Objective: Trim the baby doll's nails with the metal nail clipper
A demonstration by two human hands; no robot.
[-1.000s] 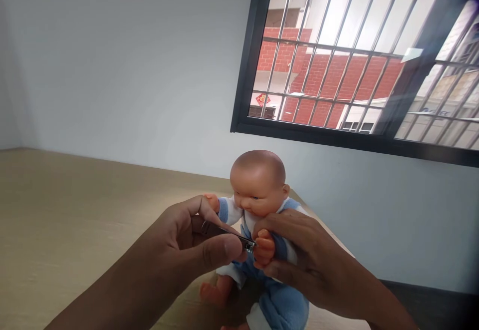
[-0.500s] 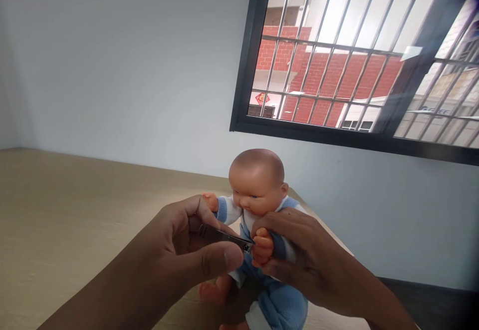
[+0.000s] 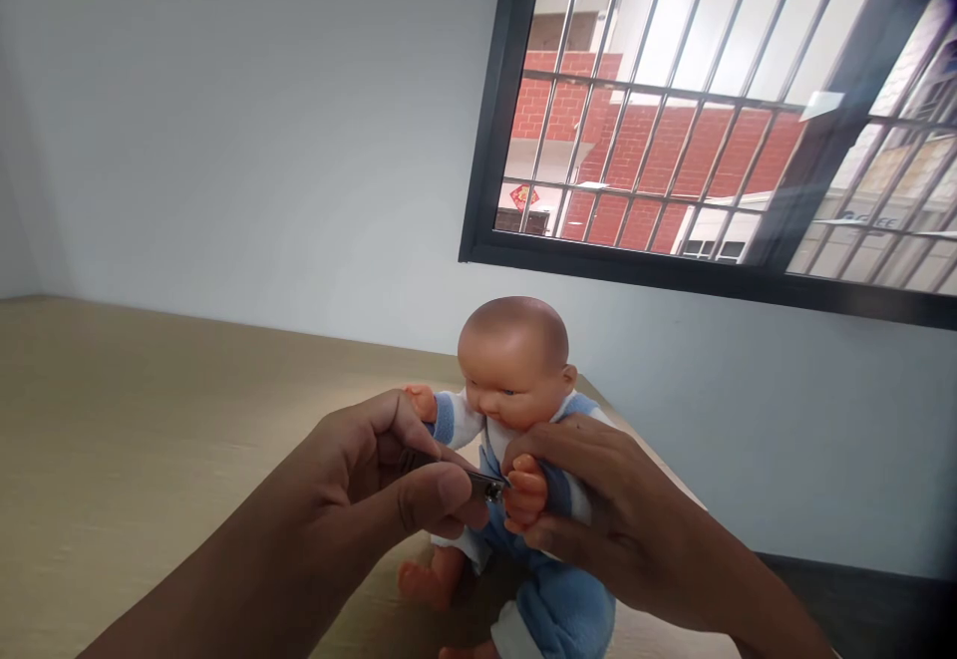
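Note:
A baby doll point(image 3: 514, 360) in a blue and white suit sits on the wooden table point(image 3: 135, 440), facing left. My left hand point(image 3: 389, 490) pinches a metal nail clipper point(image 3: 482, 484), thumb pressed on its lever. The clipper's jaws touch the fingertips of the doll's small orange hand point(image 3: 527, 494). My right hand point(image 3: 598, 509) wraps around the doll's arm and holds that small hand steady from the right.
A pale wall rises behind the table. A dark-framed barred window point(image 3: 673, 121) fills the upper right, with red brick buildings outside. The table's right edge point(image 3: 673, 480) runs just behind the doll, with dark floor point(image 3: 859, 609) beyond it.
My left thumb has slid up and pressed down on the clipper's lever, closing it flat. The doll and my right hand have stayed in place.

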